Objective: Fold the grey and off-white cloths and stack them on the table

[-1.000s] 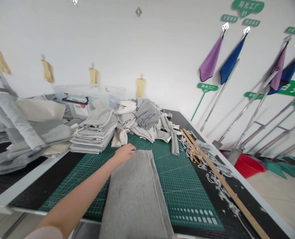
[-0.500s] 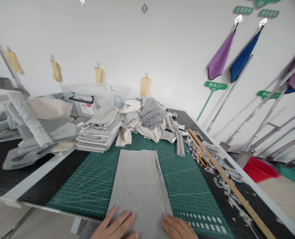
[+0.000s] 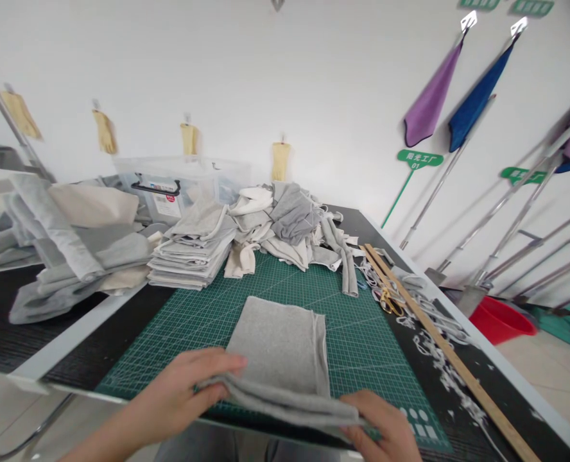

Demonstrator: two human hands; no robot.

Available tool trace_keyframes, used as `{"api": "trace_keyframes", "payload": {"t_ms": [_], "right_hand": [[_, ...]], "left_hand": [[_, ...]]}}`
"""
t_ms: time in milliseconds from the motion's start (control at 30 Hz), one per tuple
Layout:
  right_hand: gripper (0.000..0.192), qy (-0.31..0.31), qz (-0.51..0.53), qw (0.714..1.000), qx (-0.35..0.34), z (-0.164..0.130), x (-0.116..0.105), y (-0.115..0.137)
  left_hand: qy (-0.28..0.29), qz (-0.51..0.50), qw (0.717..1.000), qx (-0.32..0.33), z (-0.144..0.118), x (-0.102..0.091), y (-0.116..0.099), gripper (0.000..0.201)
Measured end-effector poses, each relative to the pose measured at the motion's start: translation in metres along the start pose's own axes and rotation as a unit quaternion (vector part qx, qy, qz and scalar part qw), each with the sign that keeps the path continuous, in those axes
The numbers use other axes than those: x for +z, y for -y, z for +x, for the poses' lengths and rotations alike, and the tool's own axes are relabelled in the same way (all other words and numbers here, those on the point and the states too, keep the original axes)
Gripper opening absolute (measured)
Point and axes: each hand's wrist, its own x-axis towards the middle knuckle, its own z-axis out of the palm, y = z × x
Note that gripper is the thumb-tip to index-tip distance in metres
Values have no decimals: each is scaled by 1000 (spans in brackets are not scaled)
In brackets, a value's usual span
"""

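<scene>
- the grey cloth (image 3: pixel 280 343) is at the lower centre of the frame: its far part lies flat on the green cutting mat (image 3: pixel 362 359), its near part is raised into a thick folded edge running crosswise.
- the left hand (image 3: pixel 196 385) grasps the left end of that edge, thumb below and fingers above; the right hand (image 3: pixel 386 427) grasps the right end.
- half a second ago both hands lay on a longer flat strip that ran off the bottom of the frame; now the near part is lifted, the flat part is shorter, and its far edge sits a little lower in the frame.
- the stack of folded cloths (image 3: pixel 191 256) and the loose heap (image 3: pixel 292 215), left and centre behind the mat, look unchanged.
- the raised edge hides the cloth's underside and the near end of the flat part; some right fingers are hard to make out, and the bottom of the frame cuts off the right wrist.
- the front edge of the table (image 3: pixel 128 321) passes close under the folded edge.
- bare mat lies open left and right of the cloth, and between its far edge and the heap.
- at the right, gold-handled scissors (image 3: pixel 388 301), white scraps (image 3: pixel 436 362) and a long wooden strip (image 3: pixel 454 359) line the mat's side.
</scene>
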Motion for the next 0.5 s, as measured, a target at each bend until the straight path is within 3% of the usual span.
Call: {"api": "trace_keyframes", "payload": {"t_ms": [100,233,367,500], "right_hand": [[16,-52,59,994,78,44,-9,-7],[22,-89,104,978,154,102,10,-49],[24,-76,45,977,196,129,35,-85],[30,-81,1,981,174,119,39,-85]], "left_hand": [[-35,-111,989,-92,43,2,25,34],[-44,-247,960,-124,108,20,73,52],[28,-121,963,-241,136,44,116,56],[19,-71,965,-250,128,56,134,60]]}}
